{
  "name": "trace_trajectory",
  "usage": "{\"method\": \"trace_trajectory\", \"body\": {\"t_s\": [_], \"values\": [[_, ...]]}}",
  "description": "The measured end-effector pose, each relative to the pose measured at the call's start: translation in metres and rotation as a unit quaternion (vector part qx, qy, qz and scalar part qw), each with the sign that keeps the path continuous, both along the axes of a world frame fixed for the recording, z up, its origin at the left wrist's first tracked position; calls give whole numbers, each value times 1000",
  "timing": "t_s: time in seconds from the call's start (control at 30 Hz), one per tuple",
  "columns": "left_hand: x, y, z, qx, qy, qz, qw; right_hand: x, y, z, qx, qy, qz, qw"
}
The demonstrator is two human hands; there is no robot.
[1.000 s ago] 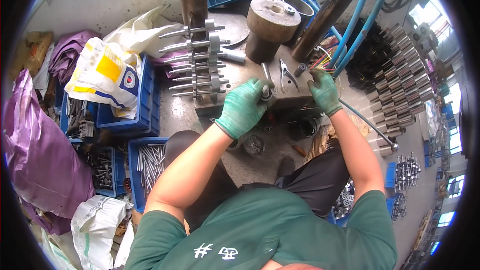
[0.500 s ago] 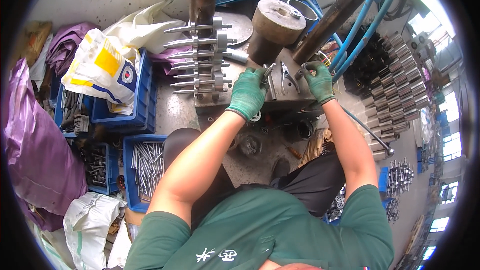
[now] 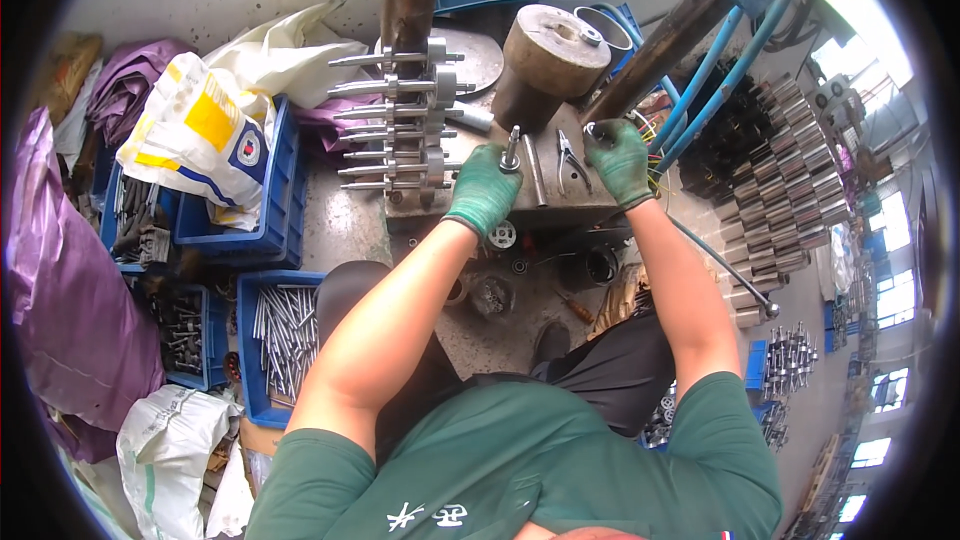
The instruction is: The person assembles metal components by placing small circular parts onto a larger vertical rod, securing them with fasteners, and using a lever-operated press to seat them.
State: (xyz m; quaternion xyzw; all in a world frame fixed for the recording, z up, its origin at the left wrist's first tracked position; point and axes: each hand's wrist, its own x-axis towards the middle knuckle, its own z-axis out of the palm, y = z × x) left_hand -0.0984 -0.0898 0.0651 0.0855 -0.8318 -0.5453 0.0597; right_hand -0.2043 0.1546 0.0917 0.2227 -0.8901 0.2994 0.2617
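My left hand (image 3: 482, 192), in a green glove, is closed around a short metal shaft (image 3: 513, 146) with a wider collar near my fingers. The shaft's narrow end points away from me. Just right of it a plain metal tube (image 3: 536, 172) lies on the steel worktable (image 3: 480, 143). Between my hands rests a pair of pliers (image 3: 572, 162), its handles toward me. My right hand (image 3: 620, 166), gloved too, has its fingers curled at the table's right side; a small dark round part seems to be at the fingertips, too small to name.
Several shafts with metal discs (image 3: 430, 120) line the table's left side. A heavy steel cylinder (image 3: 553, 50) stands behind my hands, between two posts. Blue hoses (image 3: 700, 85) run at right. A blue bin of rods (image 3: 285, 345) sits by my left knee; stacked metal cylinders (image 3: 790, 190) stand right.
My left hand has moved slightly left and nearer, and the shaft's collar now shows more plainly. My right hand has shifted left, toward the pliers. The view has shifted a little.
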Motion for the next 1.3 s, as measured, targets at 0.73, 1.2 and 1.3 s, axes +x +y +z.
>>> {"method": "trace_trajectory", "body": {"t_s": [0.73, 1.2, 1.3], "values": [[1, 5, -13, -40, 25, -21, 999, -6, 49, -20, -29, -84, -48, 995], [3, 4, -9, -17, -9, -30, 999, -60, -66, 130, -5, 48, -4, 999], [3, 2, -8, -13, -26, -34, 999, -66, -70, 126, 74, 6, -30, 997]]}}
